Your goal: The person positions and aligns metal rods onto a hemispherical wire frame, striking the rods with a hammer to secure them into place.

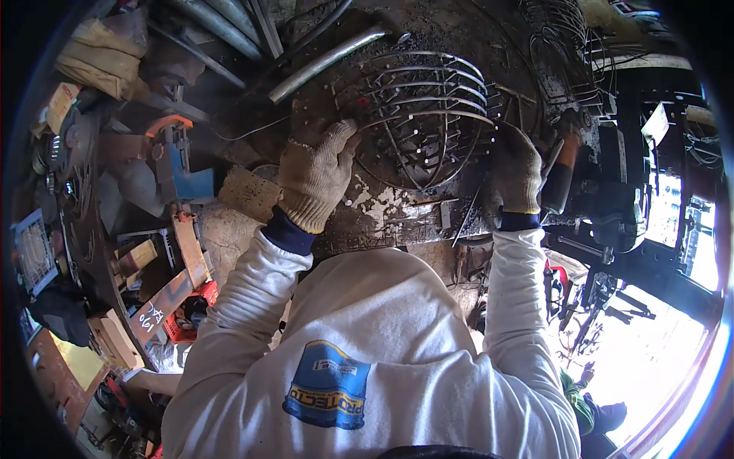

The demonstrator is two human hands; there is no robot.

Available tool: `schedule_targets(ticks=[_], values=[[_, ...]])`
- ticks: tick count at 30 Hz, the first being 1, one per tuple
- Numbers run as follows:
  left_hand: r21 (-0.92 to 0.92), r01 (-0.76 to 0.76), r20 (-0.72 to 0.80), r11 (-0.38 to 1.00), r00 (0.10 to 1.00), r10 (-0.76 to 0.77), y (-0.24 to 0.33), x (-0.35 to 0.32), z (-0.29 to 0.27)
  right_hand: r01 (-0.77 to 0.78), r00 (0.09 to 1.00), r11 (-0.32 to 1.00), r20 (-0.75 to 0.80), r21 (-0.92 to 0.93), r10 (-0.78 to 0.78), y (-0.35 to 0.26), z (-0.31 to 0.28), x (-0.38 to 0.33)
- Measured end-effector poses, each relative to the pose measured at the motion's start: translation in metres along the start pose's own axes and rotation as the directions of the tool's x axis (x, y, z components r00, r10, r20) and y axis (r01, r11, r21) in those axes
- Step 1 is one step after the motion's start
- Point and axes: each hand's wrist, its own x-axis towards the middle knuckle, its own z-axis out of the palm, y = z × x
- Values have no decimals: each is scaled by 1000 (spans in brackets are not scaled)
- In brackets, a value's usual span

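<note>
Looking down at some bench metalwork here, specifically a round wire cage (447, 90) of bent rods. Lying on the dark, paint-chipped worktable (367, 222), right between 2 gloved hands.

Holding the left end of the near curved rod (428, 112) with the left hand (317, 172), in a curled, pinchy sort of grip. Reaching to the right end of the same rod with the right hand (520, 168), but can't tell about the grip there. Too dark around the fingertips to read (blame the shadow), so maybe grasping, maybe just resting against the metal.

As for the step in hand, would call it steadying or lining up the cage, judging by the spread of 2 hands across its width. Not cutting or grinding at this point, anyway: no tool in the left hand, and none clearly visible in the right. Just beside the right glove, an orange-and-black power tool (566, 157). Beyond the cage, to the upper left, a loose metal tube (329, 65).

For the next move, would probably need even support at both ends, to avoid tipping or twisting the cage. Also worth firming up on the right first, and steering clear of that power tool during any turn.
</note>
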Motion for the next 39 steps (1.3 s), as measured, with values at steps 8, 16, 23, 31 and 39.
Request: schedule_targets(ticks=[8, 16, 23, 31, 39], values=[[-113, -49, -13, 992, 999, 48, -2, 13, -6, 255, 947, 946, -146, -200, -286, 13, 7, -2], [-218, -321, 96, 921, 933, 348, 7, 42, -45, 255, 919, 966, -296, -53, -259, -8, -20, -34], [-80, -131, 550, 988, 821, 153, -10, -7, -87, 178, 935, 980, 295, 85, -195, -40, -43, -120], [-3, -122, 575, 993, 812, 101, 12, -22, -76, 18, 951, 997, 310, -74, 6, -37, -28, -131], [80, -190, 574, 979, 811, 110, 22, -28, -84, 134, 956, 981, 280, -141, -90, -27, -26, -139]])
